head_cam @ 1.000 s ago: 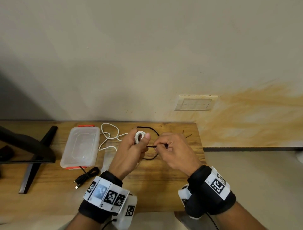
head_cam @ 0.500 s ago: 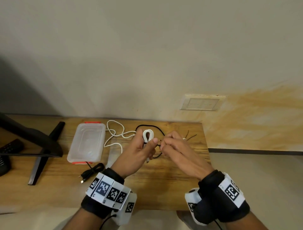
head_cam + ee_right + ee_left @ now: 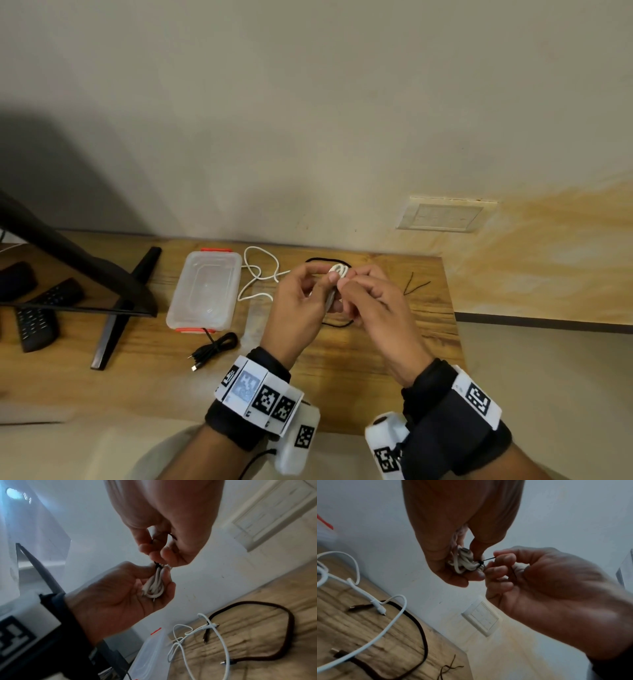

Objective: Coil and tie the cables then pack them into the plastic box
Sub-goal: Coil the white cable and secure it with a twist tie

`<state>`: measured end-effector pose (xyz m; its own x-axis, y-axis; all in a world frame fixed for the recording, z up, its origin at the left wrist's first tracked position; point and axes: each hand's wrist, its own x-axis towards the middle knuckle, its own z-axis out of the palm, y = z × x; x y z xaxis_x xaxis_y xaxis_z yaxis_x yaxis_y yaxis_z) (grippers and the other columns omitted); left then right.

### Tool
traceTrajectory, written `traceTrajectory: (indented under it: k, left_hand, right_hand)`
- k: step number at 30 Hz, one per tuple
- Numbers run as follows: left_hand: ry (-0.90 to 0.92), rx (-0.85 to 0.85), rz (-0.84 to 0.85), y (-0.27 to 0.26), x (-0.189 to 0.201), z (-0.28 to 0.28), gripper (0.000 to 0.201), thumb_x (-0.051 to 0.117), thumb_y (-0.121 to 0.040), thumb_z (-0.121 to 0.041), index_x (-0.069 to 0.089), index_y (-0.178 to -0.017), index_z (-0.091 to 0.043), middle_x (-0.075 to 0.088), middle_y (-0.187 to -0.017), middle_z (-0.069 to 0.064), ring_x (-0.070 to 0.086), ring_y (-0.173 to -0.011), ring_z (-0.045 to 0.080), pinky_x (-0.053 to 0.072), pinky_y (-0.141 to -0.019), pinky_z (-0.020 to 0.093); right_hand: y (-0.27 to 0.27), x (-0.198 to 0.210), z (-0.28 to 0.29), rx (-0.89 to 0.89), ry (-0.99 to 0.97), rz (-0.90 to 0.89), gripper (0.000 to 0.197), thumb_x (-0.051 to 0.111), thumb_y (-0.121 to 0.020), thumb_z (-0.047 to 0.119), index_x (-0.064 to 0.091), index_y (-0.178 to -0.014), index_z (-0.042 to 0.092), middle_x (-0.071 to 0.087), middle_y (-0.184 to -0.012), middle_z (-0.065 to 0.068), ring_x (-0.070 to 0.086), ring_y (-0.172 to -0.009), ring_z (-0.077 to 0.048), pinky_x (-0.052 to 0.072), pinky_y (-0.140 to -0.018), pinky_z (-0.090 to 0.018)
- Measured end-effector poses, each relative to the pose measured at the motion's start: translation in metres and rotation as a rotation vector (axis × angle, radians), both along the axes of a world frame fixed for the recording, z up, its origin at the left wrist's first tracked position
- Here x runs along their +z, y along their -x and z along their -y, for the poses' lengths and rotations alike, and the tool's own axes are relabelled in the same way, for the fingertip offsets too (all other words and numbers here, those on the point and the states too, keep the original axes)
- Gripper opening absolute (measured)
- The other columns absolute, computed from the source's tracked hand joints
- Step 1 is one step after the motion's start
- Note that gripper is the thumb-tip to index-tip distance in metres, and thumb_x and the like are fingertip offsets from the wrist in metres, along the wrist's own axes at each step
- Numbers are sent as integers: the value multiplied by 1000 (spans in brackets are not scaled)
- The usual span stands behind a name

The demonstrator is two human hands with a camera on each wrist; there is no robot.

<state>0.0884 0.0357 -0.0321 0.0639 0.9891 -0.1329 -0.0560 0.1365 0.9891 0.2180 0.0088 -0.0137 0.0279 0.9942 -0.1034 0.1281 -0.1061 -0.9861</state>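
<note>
Held up above the middle of the wooden desk (image 3: 342,377), a small coiled white cable (image 3: 465,562) sits bunched in the left hand (image 3: 301,308), whose thumb and fingers curl round the loops. The right hand (image 3: 373,308) pinches the tail of a thin black tie (image 3: 488,559) that already circles the bundle at one side. The bundle looks light, soft and springy, so I judge it will want to unwind if the left fingers slacken; the best hold is across the loops just beside the tie, with the pull taken on the tie's free tail. The tie is thin and probably slick, so a firm pinch near its head seems wise. The clear plastic box with orange clips (image 3: 205,291) lies to the left of the hands, lid on as far as I can tell. A loose white cable (image 3: 257,277) and a long dark cable (image 3: 257,628) lie sprawled on the far side of the desk, a bundled black cable (image 3: 215,349) lies near the box, and spare black ties (image 3: 414,287) lie to the right.
</note>
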Motion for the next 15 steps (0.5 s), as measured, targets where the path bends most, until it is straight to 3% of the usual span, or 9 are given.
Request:
traceTrajectory:
  k: [2, 5, 8, 11, 13, 15]
  left_hand:
    - [60, -53, 72, 4, 1, 0, 18, 61, -95, -12, 63, -111, -3, 74, -77, 7, 70, -62, 10, 52, -55, 17]
    - [127, -133, 198, 9, 3, -2, 31, 66, -85, -16, 62, -114, -6, 73, -81, 10, 70, -66, 14, 53, -59, 21]
    - [149, -116, 221, 10, 6, -2, 30, 66, -88, -3, 61, -117, -2, 72, -83, 13, 69, -65, 13, 53, -57, 20]
    - [201, -54, 238, 11, 6, -3, 31, 67, -88, 0, 60, -118, 2, 73, -83, 13, 69, -68, 17, 56, -61, 25]
    - [235, -13, 226, 11, 4, -3, 31, 69, -87, 0, 59, -116, 2, 74, -84, 13, 69, -68, 19, 58, -63, 28]
    - [227, 9, 135, 8, 2, -3, 28, 70, -87, 1, 60, -114, 2, 75, -89, 17, 70, -69, 19, 58, -65, 29]
  right_hand:
    - [-3, 5, 0, -6, 48, -91, 38, 58, -99, 20, 63, -66, 3, 60, -101, -1, 55, -71, -13, 43, -56, -20]
    - [-8, 8, 0, -12, 97, -211, 35, 57, -99, 15, 65, -66, 6, 63, -107, -7, 54, -71, -17, 39, -54, -24]
    - [-6, 7, 0, -39, 123, -248, 34, 58, -98, 13, 63, -67, 1, 63, -107, -7, 53, -73, -18, 37, -54, -24]
    - [-1, 6, 0, -77, 150, -281, 29, 56, -99, 13, 66, -83, -9, 61, -85, -1, 50, -68, -14, 36, -51, -20]
    - [1, 7, -1, -85, 162, -241, 28, 53, -101, 12, 71, -81, 1, 57, -72, 2, 49, -60, -10, 36, -50, -20]
    - [3, 7, -4, -75, 185, -143, 34, 50, -102, 13, 67, -73, 9, 54, -69, -1, 47, -56, -10, 37, -52, -22]
